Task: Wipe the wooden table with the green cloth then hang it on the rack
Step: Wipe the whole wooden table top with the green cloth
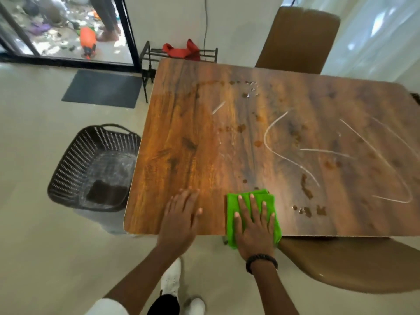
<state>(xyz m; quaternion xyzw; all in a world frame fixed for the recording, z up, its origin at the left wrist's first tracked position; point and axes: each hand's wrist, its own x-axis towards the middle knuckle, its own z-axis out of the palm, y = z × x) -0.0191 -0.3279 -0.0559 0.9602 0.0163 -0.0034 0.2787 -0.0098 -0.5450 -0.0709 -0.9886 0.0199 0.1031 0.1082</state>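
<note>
The right hand (255,226) presses with flat, straight fingers on the folded green cloth (231,202) at the lower centre, on the near edge of the brown wooden bench (181,123). The left hand (179,214) lies flat and released beside it (holding nothing). The stains (305,189) lie up and right of the cloth, so I think the right hand is nearer.

No readable text, label, brand, number or sign showed anywhere in the frame; nothing carried legible lettering.

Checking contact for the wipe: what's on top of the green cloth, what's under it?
The right hand lies flat on the green cloth, fingers spread. Under it is the wooden table at its near edge; the cloth's near end overhangs. Any stains beneath it are covered.
</note>
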